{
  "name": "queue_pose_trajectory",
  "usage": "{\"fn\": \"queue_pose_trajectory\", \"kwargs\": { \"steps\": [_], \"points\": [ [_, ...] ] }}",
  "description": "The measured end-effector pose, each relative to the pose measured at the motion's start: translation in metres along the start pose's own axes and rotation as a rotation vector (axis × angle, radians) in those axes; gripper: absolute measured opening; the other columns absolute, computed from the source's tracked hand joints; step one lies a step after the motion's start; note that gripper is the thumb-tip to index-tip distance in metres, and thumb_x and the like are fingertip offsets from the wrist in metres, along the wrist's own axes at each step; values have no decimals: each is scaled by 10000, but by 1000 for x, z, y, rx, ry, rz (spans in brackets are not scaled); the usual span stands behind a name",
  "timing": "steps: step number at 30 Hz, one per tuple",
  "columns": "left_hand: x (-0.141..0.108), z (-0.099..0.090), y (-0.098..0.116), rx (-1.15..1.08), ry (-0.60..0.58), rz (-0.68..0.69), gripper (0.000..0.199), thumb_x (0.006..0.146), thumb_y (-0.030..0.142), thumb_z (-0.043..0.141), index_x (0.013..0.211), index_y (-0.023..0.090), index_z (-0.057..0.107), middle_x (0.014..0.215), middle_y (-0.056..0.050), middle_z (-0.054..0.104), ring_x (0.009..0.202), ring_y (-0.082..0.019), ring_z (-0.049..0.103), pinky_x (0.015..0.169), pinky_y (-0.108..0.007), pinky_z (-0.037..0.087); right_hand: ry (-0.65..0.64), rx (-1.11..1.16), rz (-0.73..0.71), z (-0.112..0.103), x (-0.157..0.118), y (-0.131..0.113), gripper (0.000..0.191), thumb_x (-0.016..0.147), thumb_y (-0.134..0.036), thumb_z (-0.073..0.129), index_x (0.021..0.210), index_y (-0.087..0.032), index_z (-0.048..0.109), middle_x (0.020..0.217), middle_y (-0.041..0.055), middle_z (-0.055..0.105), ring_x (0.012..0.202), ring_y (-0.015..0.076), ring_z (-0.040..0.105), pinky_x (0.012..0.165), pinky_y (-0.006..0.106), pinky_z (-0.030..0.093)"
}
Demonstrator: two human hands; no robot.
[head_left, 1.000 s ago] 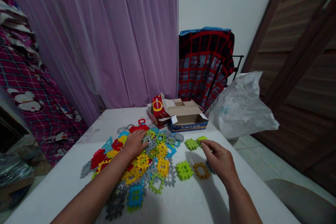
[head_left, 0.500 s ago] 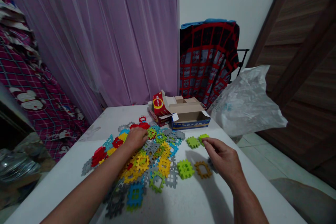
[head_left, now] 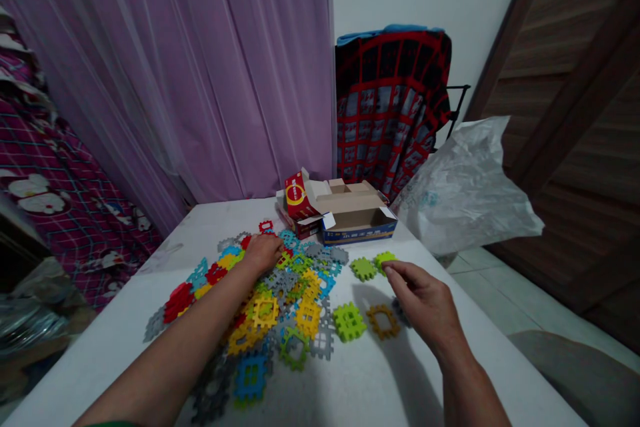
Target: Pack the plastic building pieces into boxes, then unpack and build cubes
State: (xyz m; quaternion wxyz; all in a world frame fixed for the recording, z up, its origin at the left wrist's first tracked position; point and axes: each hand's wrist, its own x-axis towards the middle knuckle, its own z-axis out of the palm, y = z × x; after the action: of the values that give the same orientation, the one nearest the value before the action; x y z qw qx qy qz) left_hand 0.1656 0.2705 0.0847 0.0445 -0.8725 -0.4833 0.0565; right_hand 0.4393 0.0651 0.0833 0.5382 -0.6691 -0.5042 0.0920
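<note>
My left hand (head_left: pixel 263 253) reaches into the far part of a heap of notched plastic building tiles. Its fingers curl down among red and lime green tiles, and the fingertips are hidden. On the right, my right hand (head_left: pixel 425 293) is closed, thumb against the curled fingers. Its fingertips overlap the near edge of a lime green tile (head_left: pixel 384 259) in view; whether they grip it I cannot tell. Beside that tile is another lime green tile (head_left: pixel 363 269). Nearer me are a lime green window tile (head_left: pixel 349 321) and a brown frame tile (head_left: pixel 370 320). A dark grey tile (head_left: pixel 400 310) is partly behind my right hand.
An open red box (head_left: pixel 296 196) and an open blue box (head_left: pixel 360 233) stand at the white table's (head_left: pixel 345 393) far edge. A clear plastic bag (head_left: pixel 470 187) is at the right. Purple curtains (head_left: pixel 265 67) hang behind.
The whole view has shifted slightly left. My left hand has moved a little over the heap, its fingers still down among the tiles. My right hand stays by the lime green tile.
</note>
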Motion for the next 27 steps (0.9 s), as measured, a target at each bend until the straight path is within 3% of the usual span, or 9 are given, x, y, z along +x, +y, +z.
{"fn": "queue_pose_trajectory", "kwargs": {
  "steps": [9,12,15,19,23,27],
  "points": [
    [-5,9,3,-91,-16,23,387,907,393,591,1234,187,569,1260,-92,597,1074,-219,611,901,-454,534,-48,17,0,6,-2,-1,317,808,-484,579,861,-239,772,930,70,769,833,239,713,706,336,559],
    [-3,9,3,-149,40,-11,387,908,394,589,1234,186,569,1257,-92,598,1068,-217,613,894,-450,537,-42,20,6,4,-2,0,321,803,-490,582,854,-235,769,922,73,769,831,243,712,711,344,558],
    [-5,3,-4,-230,146,-51,340,908,382,592,1182,181,598,1207,-82,624,1045,-208,620,897,-445,532,-45,29,11,3,-1,1,322,802,-489,577,853,-235,769,923,73,768,842,246,713,718,346,558],
    [-26,-8,-6,-355,345,-59,146,878,207,563,961,214,683,985,-33,685,970,-168,630,909,-342,511,-54,30,12,7,0,2,316,795,-478,572,848,-234,766,919,72,771,842,248,712,765,360,551],
    [-75,-2,15,-451,567,-49,231,876,162,450,941,213,665,951,-43,656,943,-165,617,853,-308,515,-163,99,68,27,-7,-8,303,786,-464,576,863,-230,752,850,59,769,741,227,699,716,349,544],
    [-119,13,46,-514,791,40,217,879,176,449,914,232,655,935,-46,643,906,-168,620,831,-312,514,-345,389,217,57,-21,-33,367,774,-516,588,933,-207,706,738,53,735,626,208,660,591,326,523]
  ]
}}
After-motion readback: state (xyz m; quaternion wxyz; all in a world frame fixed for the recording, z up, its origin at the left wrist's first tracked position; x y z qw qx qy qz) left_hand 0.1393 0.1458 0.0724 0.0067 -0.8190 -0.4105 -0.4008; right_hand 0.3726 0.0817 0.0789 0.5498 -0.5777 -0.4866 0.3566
